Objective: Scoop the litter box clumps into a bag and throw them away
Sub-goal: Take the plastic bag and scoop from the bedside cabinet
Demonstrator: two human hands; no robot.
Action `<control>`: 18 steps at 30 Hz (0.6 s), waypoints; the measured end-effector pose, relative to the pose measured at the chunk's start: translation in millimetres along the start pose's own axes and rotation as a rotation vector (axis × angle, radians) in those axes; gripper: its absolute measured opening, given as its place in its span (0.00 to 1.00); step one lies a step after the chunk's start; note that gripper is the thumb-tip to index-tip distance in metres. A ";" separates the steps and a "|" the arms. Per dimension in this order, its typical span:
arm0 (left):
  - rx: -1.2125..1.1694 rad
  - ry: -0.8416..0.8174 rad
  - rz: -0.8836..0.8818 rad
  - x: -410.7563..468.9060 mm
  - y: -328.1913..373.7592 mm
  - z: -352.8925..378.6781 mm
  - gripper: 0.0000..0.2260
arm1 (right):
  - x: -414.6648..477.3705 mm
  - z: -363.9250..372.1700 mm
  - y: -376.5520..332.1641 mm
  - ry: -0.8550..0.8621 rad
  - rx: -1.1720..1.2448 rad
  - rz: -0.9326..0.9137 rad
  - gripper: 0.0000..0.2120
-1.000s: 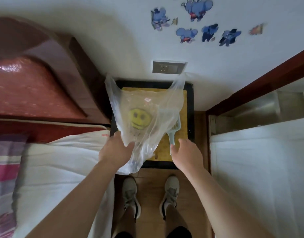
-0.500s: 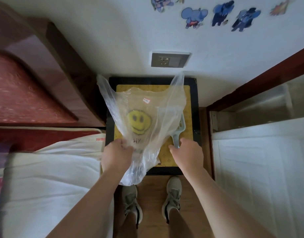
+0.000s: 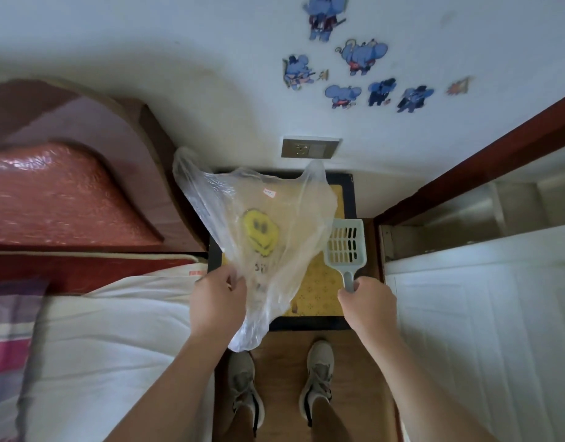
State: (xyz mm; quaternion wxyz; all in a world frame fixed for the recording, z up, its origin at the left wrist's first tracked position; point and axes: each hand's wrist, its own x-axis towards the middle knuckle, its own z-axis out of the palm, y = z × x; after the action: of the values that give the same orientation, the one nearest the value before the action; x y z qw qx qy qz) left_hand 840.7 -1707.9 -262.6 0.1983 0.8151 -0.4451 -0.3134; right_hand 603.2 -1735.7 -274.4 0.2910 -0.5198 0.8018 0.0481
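The litter box (image 3: 306,323) stands on the wooden floor against the wall, directly ahead of the person's shoes (image 3: 317,374). It has a black rim and is filled with yellow litter (image 3: 319,282). Individual clumps cannot be made out from this height.

The bag (image 3: 265,224) is thin, clear plastic, crumpled, with a yellow smiley face printed on its side and a small pale label near its upper edge. Its two handle loops point toward the wall; its bottom end hangs down toward the shoes. It is held in the air above the left and middle part of the litter box, and the litter shows through the film.

The left hand (image 3: 219,301) grips the bag at its near left edge. The fingers are curled inward, with the film bunched between fingers and thumb.

The scoop (image 3: 346,247) is pale blue-grey plastic with a rectangular walled head, rows of slots in its floor and a short handle. The head sits above the right side of the litter box, just beside the bag's right edge. Yellow shows through the slots.

The right hand (image 3: 367,306) holds the scoop by the handle, fingers wrapped closed around it, only the handle's upper part visible.

A bed (image 3: 115,330) with white bedding lies to the left. A white panelled door (image 3: 482,330) is to the right. A wall socket (image 3: 309,149) and cartoon stickers (image 3: 364,55) are on the wall above the litter box.
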 end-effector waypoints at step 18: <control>-0.158 0.268 0.062 -136.3 82.9 -78.8 0.17 | -109.4 -147.8 28.4 0.164 0.070 -0.253 0.12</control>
State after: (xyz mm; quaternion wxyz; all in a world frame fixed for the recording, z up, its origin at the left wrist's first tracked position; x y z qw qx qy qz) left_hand 789.5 -1632.1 -110.0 0.3290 0.8172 -0.4137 -0.2297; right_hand 548.9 -1690.7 -102.2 0.2463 -0.6083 0.7522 -0.0593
